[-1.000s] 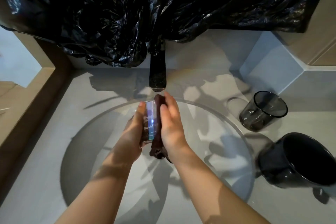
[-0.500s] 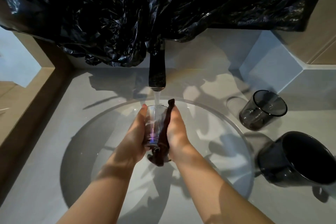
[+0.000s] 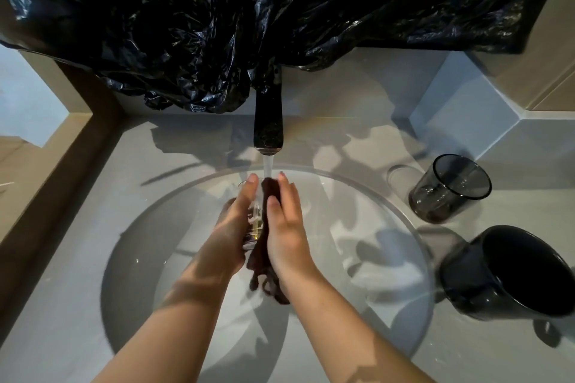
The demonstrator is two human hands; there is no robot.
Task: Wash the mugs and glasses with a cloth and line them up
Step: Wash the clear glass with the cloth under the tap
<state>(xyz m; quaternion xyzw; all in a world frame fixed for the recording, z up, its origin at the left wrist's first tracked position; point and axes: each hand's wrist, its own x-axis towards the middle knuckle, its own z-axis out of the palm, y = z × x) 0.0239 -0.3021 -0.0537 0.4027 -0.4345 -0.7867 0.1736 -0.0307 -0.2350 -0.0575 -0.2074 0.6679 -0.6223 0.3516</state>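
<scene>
Over the round sink basin [image 3: 389,221] my left hand [image 3: 231,227] grips a small clear glass [image 3: 253,221], mostly hidden between both hands. My right hand [image 3: 284,227] presses a dark brown cloth [image 3: 263,258] against the glass's right side; the cloth's tail hangs below the hands. Water runs from the dark faucet [image 3: 268,121] onto the cloth and the glass rim. On the counter to the right stand a smoky grey glass [image 3: 449,193] and, nearer, a black mug [image 3: 510,274].
Crumpled black plastic sheeting [image 3: 249,15] hangs over the wall behind the faucet. A wooden ledge [image 3: 53,177] borders the grey counter on the left. A grey angled block [image 3: 460,115] rises at the back right.
Water started flowing from the faucet. The glass was turned upright under the stream, and my right hand slid the cloth up along its side.
</scene>
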